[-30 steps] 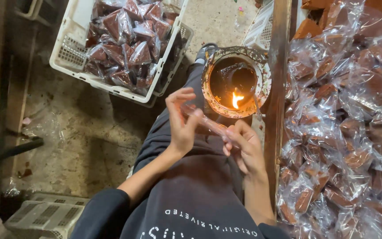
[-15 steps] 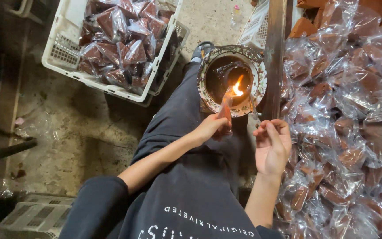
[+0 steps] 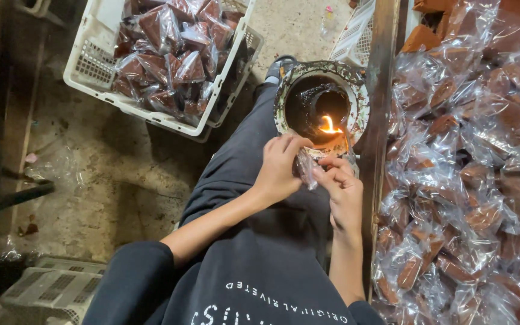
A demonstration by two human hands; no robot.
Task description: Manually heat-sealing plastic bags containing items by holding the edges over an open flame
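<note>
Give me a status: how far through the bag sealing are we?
Done: the white crate on the floor holds a heap of closed brown-filled packets. In hand: the left hand and right hand pinch one clear bag just beside the flame in the round pot. Left: a large pile of bags on the right; whether those are sealed is unclear.

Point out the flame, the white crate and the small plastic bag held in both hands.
flame [image 3: 330, 127], head view, on its bright middle.
white crate [image 3: 94, 66], head view, on its left wall.
plastic bag [image 3: 306, 169], head view, on the clear film between the hands.
</note>
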